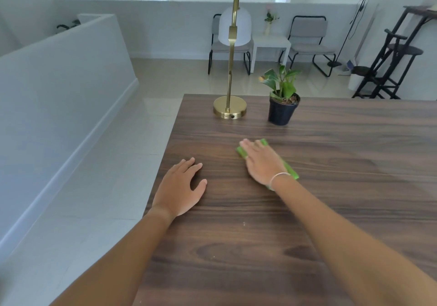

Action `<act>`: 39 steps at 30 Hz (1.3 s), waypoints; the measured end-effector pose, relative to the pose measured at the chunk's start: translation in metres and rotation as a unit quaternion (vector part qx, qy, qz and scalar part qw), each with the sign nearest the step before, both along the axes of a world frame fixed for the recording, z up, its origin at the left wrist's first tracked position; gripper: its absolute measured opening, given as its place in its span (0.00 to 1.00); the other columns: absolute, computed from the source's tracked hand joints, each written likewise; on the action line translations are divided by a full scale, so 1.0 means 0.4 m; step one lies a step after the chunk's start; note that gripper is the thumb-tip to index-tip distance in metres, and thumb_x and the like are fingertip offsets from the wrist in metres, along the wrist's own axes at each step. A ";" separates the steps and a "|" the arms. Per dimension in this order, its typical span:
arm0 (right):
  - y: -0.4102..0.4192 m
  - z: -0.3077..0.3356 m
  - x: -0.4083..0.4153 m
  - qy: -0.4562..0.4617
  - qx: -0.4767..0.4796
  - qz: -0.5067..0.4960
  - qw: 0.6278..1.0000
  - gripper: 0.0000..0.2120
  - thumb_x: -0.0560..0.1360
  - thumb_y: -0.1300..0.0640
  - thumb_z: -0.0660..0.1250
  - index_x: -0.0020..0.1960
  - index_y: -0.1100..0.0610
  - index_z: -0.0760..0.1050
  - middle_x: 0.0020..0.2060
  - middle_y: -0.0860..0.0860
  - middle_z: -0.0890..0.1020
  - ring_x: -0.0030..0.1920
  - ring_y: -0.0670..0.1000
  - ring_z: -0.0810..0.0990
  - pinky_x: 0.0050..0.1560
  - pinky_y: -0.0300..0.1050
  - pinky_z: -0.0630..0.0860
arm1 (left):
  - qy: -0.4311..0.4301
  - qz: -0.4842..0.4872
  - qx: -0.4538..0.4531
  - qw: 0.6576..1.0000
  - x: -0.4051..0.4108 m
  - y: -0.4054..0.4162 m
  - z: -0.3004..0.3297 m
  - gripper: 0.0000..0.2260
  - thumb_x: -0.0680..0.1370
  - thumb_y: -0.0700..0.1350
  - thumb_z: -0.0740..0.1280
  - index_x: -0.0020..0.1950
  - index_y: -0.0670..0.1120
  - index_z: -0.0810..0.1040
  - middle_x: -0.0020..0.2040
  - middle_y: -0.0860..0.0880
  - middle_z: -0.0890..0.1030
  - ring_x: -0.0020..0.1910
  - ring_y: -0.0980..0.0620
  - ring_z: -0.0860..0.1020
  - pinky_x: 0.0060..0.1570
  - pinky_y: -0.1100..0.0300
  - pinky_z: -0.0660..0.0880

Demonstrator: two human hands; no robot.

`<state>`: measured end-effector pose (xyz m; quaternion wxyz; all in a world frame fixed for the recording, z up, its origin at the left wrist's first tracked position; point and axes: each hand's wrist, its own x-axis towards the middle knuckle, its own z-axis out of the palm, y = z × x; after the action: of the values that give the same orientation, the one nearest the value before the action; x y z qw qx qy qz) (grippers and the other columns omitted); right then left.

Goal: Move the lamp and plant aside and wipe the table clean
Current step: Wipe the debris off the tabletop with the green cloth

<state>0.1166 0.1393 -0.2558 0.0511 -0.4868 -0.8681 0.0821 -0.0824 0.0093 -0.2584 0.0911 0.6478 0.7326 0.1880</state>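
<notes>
A brass lamp (229,109) with a round base and a white shade stands near the far left corner of the dark wooden table (343,187). To its right sits a small green plant (282,110) in a black pot. My right hand (261,163) lies flat on a folded green cloth (292,172), pressing it onto the tabletop in front of the plant. Resting palm down on the wood near the left edge is my left hand (182,187), fingers slightly apart and holding nothing.
The table's left edge drops to a pale tiled floor. Beyond the far edge stand two grey chairs (307,43) and a white side table (270,45). A dark wooden rack (390,64) is at the right. A few small white specks (244,223) lie on the near tabletop.
</notes>
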 end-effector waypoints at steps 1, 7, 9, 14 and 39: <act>-0.044 -0.002 -0.027 0.001 -0.004 0.037 0.999 0.24 0.80 0.56 0.48 0.76 0.52 0.51 0.76 0.49 0.55 0.76 0.54 0.53 0.76 0.49 0.47 | 0.002 -0.002 -0.001 1.000 -0.003 0.002 0.000 0.22 0.78 0.54 0.58 0.72 0.51 0.65 0.75 0.52 0.62 0.75 0.53 0.56 0.73 0.59 0.51; -0.252 -0.010 0.124 0.035 -0.031 0.111 0.993 0.31 0.73 0.44 0.36 0.75 0.47 0.51 0.75 0.41 0.54 0.76 0.47 0.49 0.76 0.43 0.44 | -0.013 -0.010 -0.002 1.000 -0.004 -0.003 -0.006 0.21 0.79 0.49 0.57 0.71 0.49 0.65 0.75 0.49 0.63 0.75 0.50 0.57 0.73 0.58 0.51; -0.237 -0.007 0.170 0.034 -0.039 0.048 0.998 0.29 0.74 0.44 0.37 0.75 0.46 0.51 0.76 0.41 0.54 0.77 0.48 0.49 0.76 0.44 0.45 | -0.011 -0.015 -0.007 1.000 -0.002 -0.006 -0.004 0.20 0.79 0.48 0.57 0.71 0.48 0.65 0.75 0.48 0.63 0.75 0.49 0.57 0.73 0.57 0.51; -0.203 -0.010 0.077 -0.001 -0.008 -0.030 1.000 0.24 0.80 0.53 0.46 0.76 0.50 0.50 0.76 0.45 0.54 0.77 0.53 0.51 0.76 0.48 0.46 | -0.004 -0.008 -0.012 1.000 0.006 -0.029 0.008 0.20 0.79 0.48 0.56 0.72 0.47 0.65 0.75 0.47 0.63 0.75 0.48 0.57 0.73 0.56 0.52; -0.484 -0.009 0.551 -0.016 -0.004 -0.039 0.999 0.23 0.81 0.53 0.45 0.76 0.49 0.48 0.76 0.43 0.52 0.77 0.51 0.49 0.76 0.47 0.45 | 0.024 -0.044 -0.005 0.999 0.387 -0.281 0.000 0.20 0.78 0.48 0.59 0.70 0.47 0.67 0.74 0.45 0.65 0.74 0.45 0.59 0.73 0.53 0.52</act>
<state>0.3369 -0.0544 -0.2593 0.0383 -0.5220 -0.8487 0.0761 0.0723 -0.1031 -0.2585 0.0852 0.6830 0.7065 0.1646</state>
